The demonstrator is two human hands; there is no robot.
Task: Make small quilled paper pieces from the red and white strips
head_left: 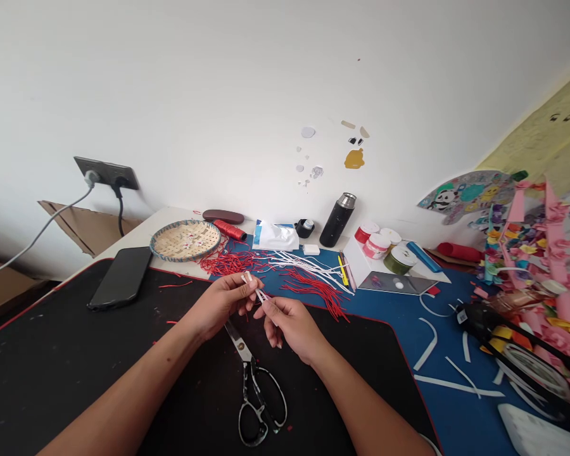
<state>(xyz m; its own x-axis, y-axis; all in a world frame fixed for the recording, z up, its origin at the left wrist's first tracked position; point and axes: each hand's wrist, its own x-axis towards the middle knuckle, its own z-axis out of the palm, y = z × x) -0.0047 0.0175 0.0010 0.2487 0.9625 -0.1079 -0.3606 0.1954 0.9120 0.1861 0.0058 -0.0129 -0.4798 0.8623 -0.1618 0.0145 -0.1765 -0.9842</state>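
Observation:
Over the black mat (66, 361) my left hand (223, 301) and my right hand (289, 323) meet, both pinching a thin white paper strip (253, 285). The strip looks folded between the fingertips; its exact shape is too small to make out. Just below the hands lie black-handled scissors (254, 380), blades pointing up toward the hands. Behind the hands, loose red strips (313, 288) and white strips (308, 263) are heaped on the blue mat (408, 316).
A black phone (121, 277) and a woven tray (186, 240) sit at the back left. A black flask (337, 220), tissue pack (275, 235), jars (377, 244) and tape rolls stand along the wall. Colourful paper craft (532, 266) crowds the right; cut white strips (437, 364) lie there.

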